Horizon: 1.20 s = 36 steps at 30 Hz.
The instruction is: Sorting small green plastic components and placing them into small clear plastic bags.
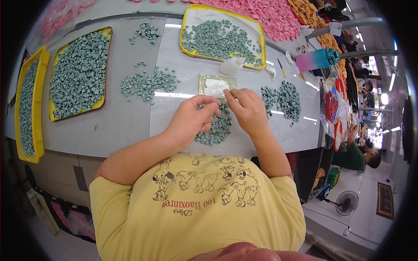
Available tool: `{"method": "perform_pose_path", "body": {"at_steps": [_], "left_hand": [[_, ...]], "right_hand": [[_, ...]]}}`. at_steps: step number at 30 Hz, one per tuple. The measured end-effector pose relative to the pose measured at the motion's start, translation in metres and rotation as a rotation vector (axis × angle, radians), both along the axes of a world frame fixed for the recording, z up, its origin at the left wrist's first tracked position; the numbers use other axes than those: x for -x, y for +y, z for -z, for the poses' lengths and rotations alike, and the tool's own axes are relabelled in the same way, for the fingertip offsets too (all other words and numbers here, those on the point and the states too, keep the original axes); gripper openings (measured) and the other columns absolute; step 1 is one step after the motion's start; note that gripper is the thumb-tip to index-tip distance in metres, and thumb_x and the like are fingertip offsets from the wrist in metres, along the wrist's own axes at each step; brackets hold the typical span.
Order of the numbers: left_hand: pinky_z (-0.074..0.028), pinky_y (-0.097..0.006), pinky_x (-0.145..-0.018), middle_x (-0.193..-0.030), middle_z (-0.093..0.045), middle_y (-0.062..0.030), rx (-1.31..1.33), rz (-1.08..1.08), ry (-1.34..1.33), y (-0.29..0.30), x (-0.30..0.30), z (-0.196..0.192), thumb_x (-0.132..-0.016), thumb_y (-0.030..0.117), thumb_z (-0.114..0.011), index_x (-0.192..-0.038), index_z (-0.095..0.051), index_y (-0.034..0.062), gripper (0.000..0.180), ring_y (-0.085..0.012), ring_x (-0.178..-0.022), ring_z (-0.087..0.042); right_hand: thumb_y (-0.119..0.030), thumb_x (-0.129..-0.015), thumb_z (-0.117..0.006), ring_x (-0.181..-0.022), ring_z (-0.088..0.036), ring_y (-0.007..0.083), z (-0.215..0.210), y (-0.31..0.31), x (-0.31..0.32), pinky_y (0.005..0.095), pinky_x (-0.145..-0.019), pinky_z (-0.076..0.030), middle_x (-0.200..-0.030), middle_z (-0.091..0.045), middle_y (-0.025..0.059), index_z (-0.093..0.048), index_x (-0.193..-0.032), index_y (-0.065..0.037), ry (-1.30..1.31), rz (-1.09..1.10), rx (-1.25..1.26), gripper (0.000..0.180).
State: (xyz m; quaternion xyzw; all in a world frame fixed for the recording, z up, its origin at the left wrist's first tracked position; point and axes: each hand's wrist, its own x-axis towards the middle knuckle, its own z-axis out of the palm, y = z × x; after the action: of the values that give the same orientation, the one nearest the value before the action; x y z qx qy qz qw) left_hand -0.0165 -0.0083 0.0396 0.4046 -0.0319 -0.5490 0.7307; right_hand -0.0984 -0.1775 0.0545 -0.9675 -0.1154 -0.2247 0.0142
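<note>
My left hand (191,117) is closed, its thumb and forefinger brought together over a pile of small grey-green moulded pieces (217,129) near the table's front edge. Close beside it, my right hand (249,108) pinches with thumb and forefinger at the near right edge of a flat yellowish clear block (203,85) with a white patch on it. Whatever either hand holds is too small or too hidden to make out. Just beyond the block stands a white squeeze bottle or bag (232,65) with a narrow tip.
Similar pieces lie in piles to the left (148,83) and right (288,100). Yellow trays of them stand at the back (184,26) and left (39,117). A pink-blue bottle (311,60) and a yellow-handled knife (282,69) lie at right. Pink pieces (265,19) cover the far side.
</note>
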Motion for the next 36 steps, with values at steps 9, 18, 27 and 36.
{"method": "perform_pose_path", "body": {"at_steps": [9,18,27,36], "left_hand": [[-0.031,-0.02,-0.047,-0.088,-0.056,-0.008,0.029,-0.019,0.0,-0.003,0.001,0.0,-0.089,0.011,-0.052,-0.102,-0.046,0.0004,0.018,-0.005,-0.052,-0.035],[-0.028,-0.018,-0.044,-0.075,-0.046,-0.0003,0.106,0.024,0.072,-0.004,0.004,0.002,-0.094,0.02,-0.047,-0.095,-0.049,0.0037,0.016,-0.0049,-0.055,-0.034],[-0.02,-0.021,-0.039,-0.062,-0.033,0.0032,0.035,0.088,0.142,0.0,0.0,-0.006,-0.095,0.031,-0.043,-0.077,-0.039,0.0095,0.029,-0.0058,-0.047,-0.028],[-0.018,-0.022,-0.039,-0.056,-0.029,0.0048,0.03,0.112,0.118,0.0,0.001,-0.009,-0.095,0.032,-0.043,-0.067,-0.035,0.0113,0.035,-0.0057,-0.046,-0.025]], "right_hand": [[0.0,-0.074,-0.065,-0.064,-0.056,0.0139,0.005,0.003,0.008,0.0248,-0.056,-0.044,-0.078,-0.062,0.0063,-0.062,-0.091,0.0,-0.036,0.194,-0.606,0.017],[-0.006,-0.083,-0.06,-0.06,-0.051,0.0105,-0.009,0.008,0.014,0.0233,-0.055,-0.041,-0.072,-0.058,0.0052,-0.058,-0.085,0.001,0.21,0.362,-1.75,0.007],[-0.003,-0.083,-0.058,-0.06,-0.052,0.0112,-0.012,0.018,0.017,0.0241,-0.055,-0.041,-0.071,-0.057,0.0048,-0.056,-0.083,0.001,0.231,0.332,-1.793,0.005],[0.009,-0.064,-0.07,-0.065,-0.057,0.019,-0.005,0.029,0.015,0.0255,-0.056,-0.045,-0.077,-0.06,0.0093,-0.061,-0.081,0.002,-0.199,-0.012,-0.593,0.02]]}}
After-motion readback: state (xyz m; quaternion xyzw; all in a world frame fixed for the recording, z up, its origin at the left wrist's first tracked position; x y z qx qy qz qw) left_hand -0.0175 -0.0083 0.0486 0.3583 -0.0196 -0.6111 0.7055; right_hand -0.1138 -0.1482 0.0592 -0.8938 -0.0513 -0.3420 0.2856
